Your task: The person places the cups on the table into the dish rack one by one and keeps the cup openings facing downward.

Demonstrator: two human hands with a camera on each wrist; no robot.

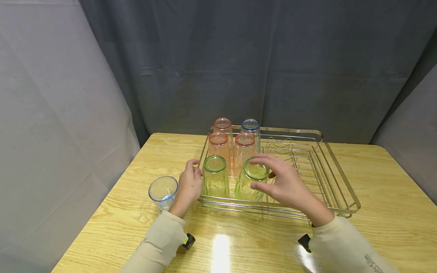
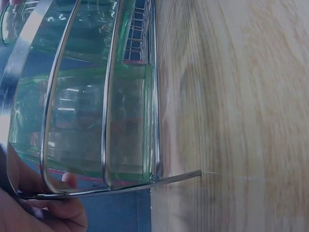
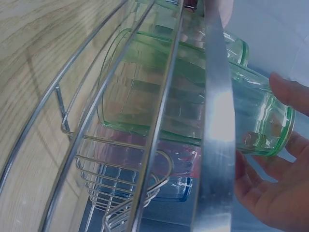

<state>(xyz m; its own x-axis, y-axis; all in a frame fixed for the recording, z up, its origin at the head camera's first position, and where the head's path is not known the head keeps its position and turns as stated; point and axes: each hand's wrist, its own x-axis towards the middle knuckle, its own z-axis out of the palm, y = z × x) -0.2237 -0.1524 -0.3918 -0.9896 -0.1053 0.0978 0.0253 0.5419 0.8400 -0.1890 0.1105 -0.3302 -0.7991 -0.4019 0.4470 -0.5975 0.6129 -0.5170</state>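
Observation:
A metal wire dish rack [image 1: 336, 167] stands on the table with upside-down drinking glasses in its left part. My left hand [image 1: 189, 184] grips the rack's left side near the front corner; in the left wrist view its fingers [image 2: 67, 210] curl about the rim. At the front of the rack, my right hand [image 1: 283, 182] holds a green glass [image 1: 248, 187] round its upturned base, thumb on the near side. That glass leans slightly. A second green glass [image 1: 216, 182] stands to its left, close to my left hand.
Behind the green glasses are two orange glasses [image 1: 219, 148], a pink glass [image 1: 222, 124] and a blue-rimmed glass [image 1: 250, 126]. Left of the rack, a blue-rimmed glass [image 1: 163, 191] stands upright on the wooden table [image 1: 136, 223]. A dark curtain [image 1: 205, 76] hangs behind.

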